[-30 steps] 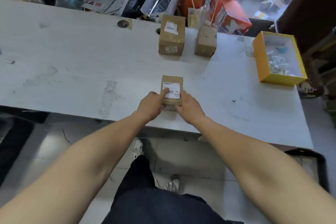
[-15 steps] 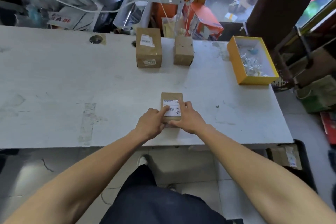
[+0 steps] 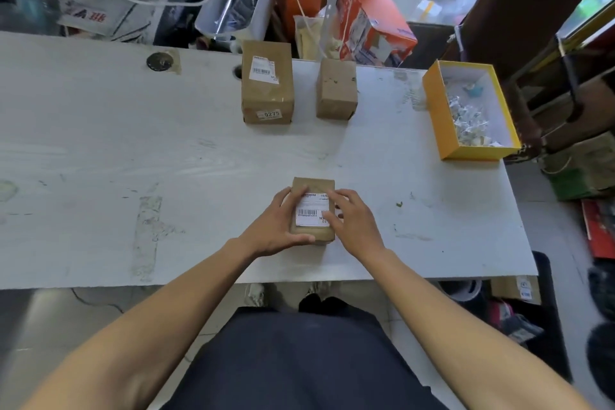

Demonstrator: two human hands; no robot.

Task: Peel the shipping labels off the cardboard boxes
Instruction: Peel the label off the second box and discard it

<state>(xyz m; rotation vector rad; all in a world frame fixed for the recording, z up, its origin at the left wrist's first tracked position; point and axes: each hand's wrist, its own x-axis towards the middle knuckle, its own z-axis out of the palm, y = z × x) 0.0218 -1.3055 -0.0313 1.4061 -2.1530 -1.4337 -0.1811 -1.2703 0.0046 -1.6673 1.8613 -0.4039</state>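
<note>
the near box (image 3: 312,210) lies on the worktop (image 3: 199,156) close to its front edge, with a white label (image 3: 311,211) stuck flat on its top face. the left hand (image 3: 278,225) is wrapped round the box's left side, thumb along the near edge, fingers curled over the far corner. the right hand (image 3: 352,221) lies over the label's right edge, fingers bent onto it; whether a nail has caught a corner yet cannot be told.

risks, as i judge them: the label looks like thin paper, so a quick pull from one corner could tear it and leave a strip behind, or lift the brown facing off the cardboard. if the left hand slackens, the light box may slide or tip toward the pull, and it sits near enough to the edge to be dragged off.

two more boxes stand well apart at the back: a tall box (image 3: 268,83) with a partly torn label (image 3: 264,69) on top and a small sticker (image 3: 269,114) on its front, and a small box (image 3: 336,90) with no label showing. a yellow tray (image 3: 432,110) of crumpled scraps sits at the right.

hidden: the right part of the near label under the fingers, the far sides of every box, and the print, too small to read beyond "0275" on the sticker.
</note>
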